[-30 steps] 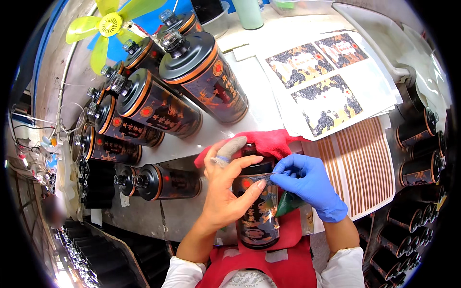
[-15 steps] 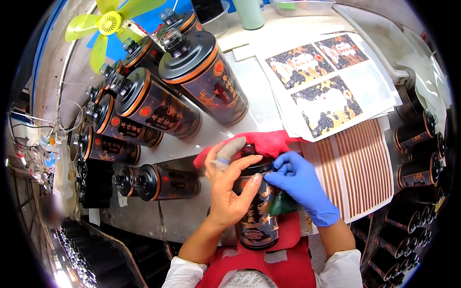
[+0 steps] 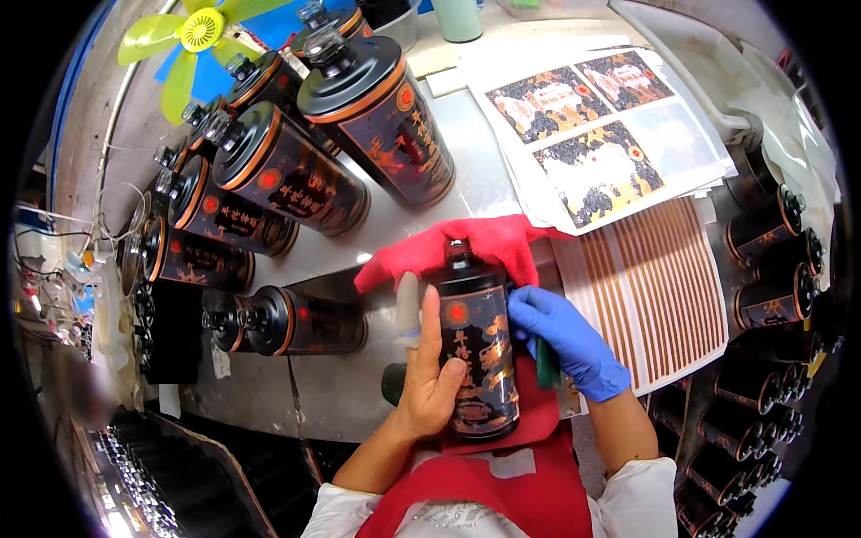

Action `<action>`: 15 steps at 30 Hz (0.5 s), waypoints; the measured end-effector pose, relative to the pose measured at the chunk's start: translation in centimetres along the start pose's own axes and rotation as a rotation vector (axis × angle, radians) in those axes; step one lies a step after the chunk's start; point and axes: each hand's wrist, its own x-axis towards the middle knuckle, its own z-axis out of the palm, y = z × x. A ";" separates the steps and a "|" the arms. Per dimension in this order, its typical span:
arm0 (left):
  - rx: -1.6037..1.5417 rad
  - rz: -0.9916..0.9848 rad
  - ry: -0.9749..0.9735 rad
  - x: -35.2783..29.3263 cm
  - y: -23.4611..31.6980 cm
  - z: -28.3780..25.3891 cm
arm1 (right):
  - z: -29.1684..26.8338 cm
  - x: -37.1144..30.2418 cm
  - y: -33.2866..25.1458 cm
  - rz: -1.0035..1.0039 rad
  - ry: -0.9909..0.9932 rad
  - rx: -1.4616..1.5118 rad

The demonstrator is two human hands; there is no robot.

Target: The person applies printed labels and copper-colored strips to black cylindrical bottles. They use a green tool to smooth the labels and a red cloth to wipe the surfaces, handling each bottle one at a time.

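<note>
A black bottle (image 3: 484, 359) with a dark, gold-patterned label sits right in front of the person, its neck toward a bunched red cloth (image 3: 395, 263) at the edge of the counter (image 3: 475, 206) and its base toward the red apron (image 3: 480, 498). The bare left hand (image 3: 432, 381) lies along the bottle's left side, thumb on the label and two fingers stretched up (one wears a pale grey cover (image 3: 408, 309)); whether its hidden fingers wrap around behind, I cannot tell. The right hand (image 3: 567, 339), in a blue glove, has its fingers curled at the bottle's right edge, its grip closed on a green tool (image 3: 545, 366) that hangs below. Similar bottles (image 3: 377, 117) stand in a group to the left, near a yellow-green fan (image 3: 202, 30). To the right, a striped sheet (image 3: 650, 287) lies partly under printed sheets (image 3: 682, 134), with more bottles (image 3: 771, 305) beyond them.
</note>
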 end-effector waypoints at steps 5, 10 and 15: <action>-0.247 0.042 -0.054 -0.5 0.0 -0.3 | 0.6 -3.5 0.3 -0.179 0.179 -0.164; -0.313 0.016 -0.181 -3.0 -1.4 0.5 | 3.7 -9.4 2.3 -0.353 0.124 -1.067; -0.016 -0.009 -0.171 -3.7 -2.5 -0.5 | 4.2 -10.0 5.2 -0.264 0.271 -0.933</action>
